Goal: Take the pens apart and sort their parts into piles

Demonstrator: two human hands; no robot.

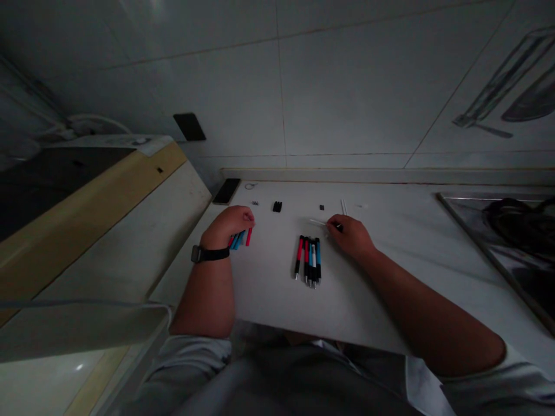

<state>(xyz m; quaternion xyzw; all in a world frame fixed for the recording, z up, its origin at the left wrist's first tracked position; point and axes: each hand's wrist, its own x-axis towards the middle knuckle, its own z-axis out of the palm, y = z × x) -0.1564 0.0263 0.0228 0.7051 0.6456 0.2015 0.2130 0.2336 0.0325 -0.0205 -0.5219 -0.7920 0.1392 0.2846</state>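
My left hand (232, 224) is closed, fingers curled down over a small group of blue pen barrels (237, 240) and red ones. One red barrel (248, 237) lies just under the fingertips; whether they grip anything is hidden. Pinched in my right hand (353, 236) is a thin, pale pen refill (318, 222) pointing left, and a small black piece (339, 227) shows at the fingers. Between the hands, nearer my body, several assembled pens (312, 263) in red, blue and white with black grips lie side by side.
Along the back of the white table (269, 289) are a phone (226, 191), a ring-shaped item (250, 186), small springs (255, 203), black pen parts (277, 206), a smaller black piece (321, 207) and pale refills (344, 207). A metal-edged stove (489, 248) stands right, a white-and-tan appliance (173, 196) left.
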